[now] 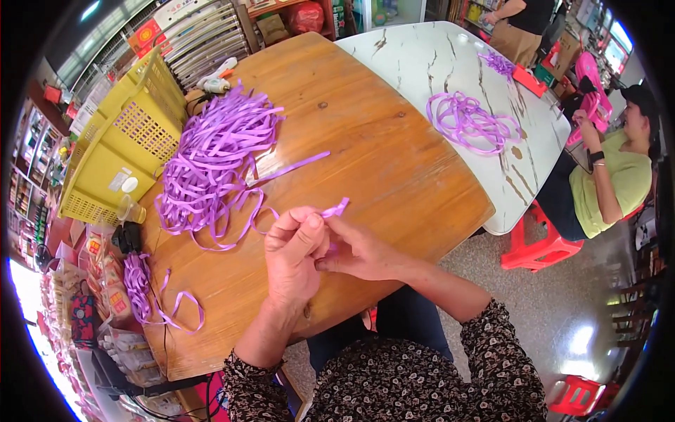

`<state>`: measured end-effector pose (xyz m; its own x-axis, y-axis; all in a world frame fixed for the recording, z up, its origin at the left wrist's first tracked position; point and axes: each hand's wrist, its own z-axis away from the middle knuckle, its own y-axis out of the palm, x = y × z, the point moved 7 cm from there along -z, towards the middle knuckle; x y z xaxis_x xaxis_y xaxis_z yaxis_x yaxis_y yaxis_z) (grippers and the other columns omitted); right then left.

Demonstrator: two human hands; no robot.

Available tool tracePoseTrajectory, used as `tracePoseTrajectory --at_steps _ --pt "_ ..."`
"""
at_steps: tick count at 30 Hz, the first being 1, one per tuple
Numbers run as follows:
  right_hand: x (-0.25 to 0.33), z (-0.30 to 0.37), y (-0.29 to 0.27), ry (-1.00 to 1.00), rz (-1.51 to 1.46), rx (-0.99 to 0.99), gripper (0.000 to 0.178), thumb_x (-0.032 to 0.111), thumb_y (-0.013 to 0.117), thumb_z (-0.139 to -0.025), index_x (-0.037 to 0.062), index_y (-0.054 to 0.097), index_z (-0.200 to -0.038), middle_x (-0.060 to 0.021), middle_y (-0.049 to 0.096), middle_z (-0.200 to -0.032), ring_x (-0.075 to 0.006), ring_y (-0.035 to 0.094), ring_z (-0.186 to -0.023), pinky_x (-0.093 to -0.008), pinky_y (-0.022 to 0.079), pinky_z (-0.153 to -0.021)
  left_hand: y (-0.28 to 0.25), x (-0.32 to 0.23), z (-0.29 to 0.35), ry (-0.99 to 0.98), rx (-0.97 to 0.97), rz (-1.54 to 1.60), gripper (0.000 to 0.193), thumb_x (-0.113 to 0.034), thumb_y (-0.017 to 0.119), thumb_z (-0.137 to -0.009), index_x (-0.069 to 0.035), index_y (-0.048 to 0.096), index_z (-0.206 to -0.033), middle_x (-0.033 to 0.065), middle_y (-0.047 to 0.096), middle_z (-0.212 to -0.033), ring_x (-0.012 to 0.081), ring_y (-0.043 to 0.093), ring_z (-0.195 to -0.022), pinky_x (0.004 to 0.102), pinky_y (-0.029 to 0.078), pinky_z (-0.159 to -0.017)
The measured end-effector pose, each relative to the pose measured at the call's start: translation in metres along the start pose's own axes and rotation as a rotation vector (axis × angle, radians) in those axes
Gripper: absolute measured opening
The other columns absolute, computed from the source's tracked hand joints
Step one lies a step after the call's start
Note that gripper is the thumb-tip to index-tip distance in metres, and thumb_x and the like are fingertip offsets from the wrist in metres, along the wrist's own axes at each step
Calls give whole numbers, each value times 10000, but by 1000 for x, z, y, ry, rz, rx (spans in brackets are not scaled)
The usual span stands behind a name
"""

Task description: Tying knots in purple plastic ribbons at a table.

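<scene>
The left hand (294, 246) pinches purple ribbon (338, 209), its end jutting just beyond the thumb (308, 231); whether the right hand (360, 250) pinches too, I cannot tell. Probably light, limp, slippery: best gripped flat there.

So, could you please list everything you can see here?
Wooden table: one, brown, centre
White table: one, white, upper right
Ribbon pile: one, purple, wooden table, left
Ribbon bundle: one, purple, wooden table's left edge
Ribbon loops: one heap, purple, white table
Ribbon bunch: one, purple, beside box
Box: one, red, white table
Ribbon strip: one, purple, at hands
Basket: one, yellow, beside pile
Tool: one, white-orange, behind pile
Cup: one, clear, beside basket
Stools: at least two, red, right
Seated person: one, yellow-green top, right
Standing person: one, dark top, upper right
Packaged goods: uncountable, mixed, left
Left hand: one, bare, pinching strip
Right hand: one, bare, beside left; grip unclear
Sleeves: two, dark floral, lower edge
</scene>
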<state>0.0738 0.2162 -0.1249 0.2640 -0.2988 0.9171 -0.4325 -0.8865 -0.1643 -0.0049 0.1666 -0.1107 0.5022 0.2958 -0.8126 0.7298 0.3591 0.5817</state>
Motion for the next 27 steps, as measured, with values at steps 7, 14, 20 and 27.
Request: tracePoseTrajectory --at_steps 7,14,20,27 --pt "18 6 -35 139 77 -31 276 36 632 -835 42 629 -1111 -53 616 -890 -157 594 -879 -291 461 -782 -23 -54 -6 188 4 242 33 -94 617 -870 -66 602 -881 -50 433 -621 63 318 -515 221 258 -483" --pt "55 -5 -33 -295 897 40 232 75 682 -767 53 648 -996 -57 608 -869 -250 572 -778 -344 414 -721 -36 -39 5 39 -44 291 57 -133 616 -880 -87 599 -908 -59 424 -632 67 326 -535 233 281 -519" --pt "13 -12 -35 123 428 12 128 31 646 -814 42 640 -942 -29 611 -864 -127 594 -755 -267 455 -663 -51 -77 12 170 -55 290 58 -128 590 -885 -74 589 -904 -62 375 -599 70 316 -531 226 286 -489" --pt "8 -31 -51 301 -26 -93 163 44 599 -884 -15 631 -1032 -33 647 -911 -73 604 -832 -205 484 -718 -106 -110 17 373 -190 112 36 -66 595 -880 -77 617 -906 -43 457 -636 61 392 -571 219 313 -540"
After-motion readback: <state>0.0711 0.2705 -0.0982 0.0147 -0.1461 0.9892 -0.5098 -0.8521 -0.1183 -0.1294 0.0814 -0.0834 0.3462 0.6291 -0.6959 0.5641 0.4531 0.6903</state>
